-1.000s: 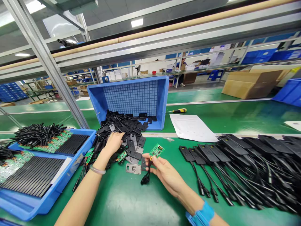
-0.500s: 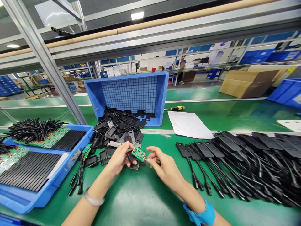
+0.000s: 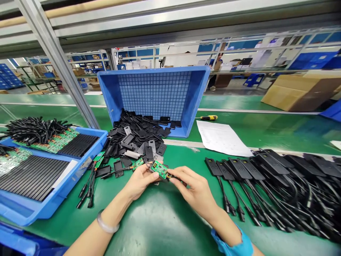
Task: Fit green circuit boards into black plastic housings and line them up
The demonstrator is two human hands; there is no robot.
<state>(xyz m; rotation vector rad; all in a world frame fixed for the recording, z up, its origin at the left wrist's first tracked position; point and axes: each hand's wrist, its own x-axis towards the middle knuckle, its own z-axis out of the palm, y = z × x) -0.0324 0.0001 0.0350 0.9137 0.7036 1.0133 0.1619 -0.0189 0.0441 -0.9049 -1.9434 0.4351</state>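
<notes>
The left hand holds the circuit board between thumb and fingers; the right hand, fingertips nearly together, seems to pinch its wires. Probably light, stiff, fragile: grip edges.

Green on the circuit board, green again across the bench; blue crate, grid-patterned base; black plastic casings, yellow-and-black screwdriver handle, and a bright blue wristband!

Through my camera I see a smooth, rounded bangle, pale and slightly translucent, circling the wrist behind the left hand. Behind the right hand, I make out a bright blue, crinkled band around the forearm.
</notes>
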